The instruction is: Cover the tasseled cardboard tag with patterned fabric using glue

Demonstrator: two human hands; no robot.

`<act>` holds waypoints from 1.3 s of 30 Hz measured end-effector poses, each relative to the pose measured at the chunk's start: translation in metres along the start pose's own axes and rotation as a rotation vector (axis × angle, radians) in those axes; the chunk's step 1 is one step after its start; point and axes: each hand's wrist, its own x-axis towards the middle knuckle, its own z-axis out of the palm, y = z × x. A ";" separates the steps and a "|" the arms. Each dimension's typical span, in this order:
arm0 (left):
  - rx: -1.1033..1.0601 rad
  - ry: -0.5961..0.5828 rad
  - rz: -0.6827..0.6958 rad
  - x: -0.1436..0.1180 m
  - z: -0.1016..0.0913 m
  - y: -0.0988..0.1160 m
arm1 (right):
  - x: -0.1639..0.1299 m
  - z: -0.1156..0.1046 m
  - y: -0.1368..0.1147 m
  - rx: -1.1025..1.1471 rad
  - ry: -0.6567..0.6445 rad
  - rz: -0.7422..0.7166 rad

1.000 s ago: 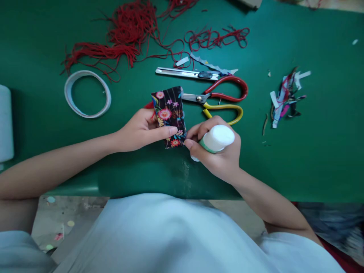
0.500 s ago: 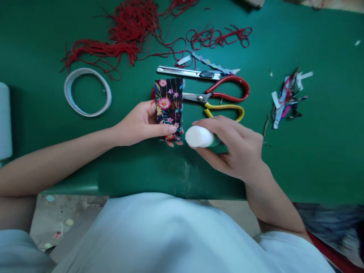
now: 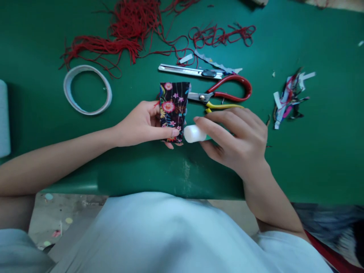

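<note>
My left hand (image 3: 142, 127) grips a black floral fabric piece (image 3: 174, 106), flat and roughly rectangular. The thumb presses on its lower front and the other fingers are behind it. A bit of red cord shows by its left edge. In the fingers of my right hand (image 3: 239, 136) is a white tube (image 3: 194, 134) that looks like a glue stick, its rounded white end turned towards me. That end lies close beside the fabric's lower right edge; whether they touch, I cannot tell. Just beyond lie scissors (image 3: 227, 94) with red and yellow handles, their blade tips hidden behind the fabric.
A utility knife (image 3: 190, 71) lies above the scissors. Red cords (image 3: 133, 22) are heaped at the back of the green table (image 3: 318, 163). A tape roll (image 3: 66, 89) rests at left, a pale cylinder (image 3: 4, 117) at the far left edge. Fabric scraps (image 3: 287, 100) lie at right.
The fabric piece has shifted slightly right and tilted a little. My right hand has turned the white tube, so its side shows more and its end looks smaller.
</note>
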 end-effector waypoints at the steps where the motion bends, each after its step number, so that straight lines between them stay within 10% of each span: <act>1: 0.001 0.004 0.004 0.000 0.000 0.000 | 0.000 0.000 0.000 -0.002 0.005 0.001; 39: 0.261 0.190 0.022 0.002 -0.003 -0.005 | -0.001 0.007 -0.004 -0.095 0.137 0.028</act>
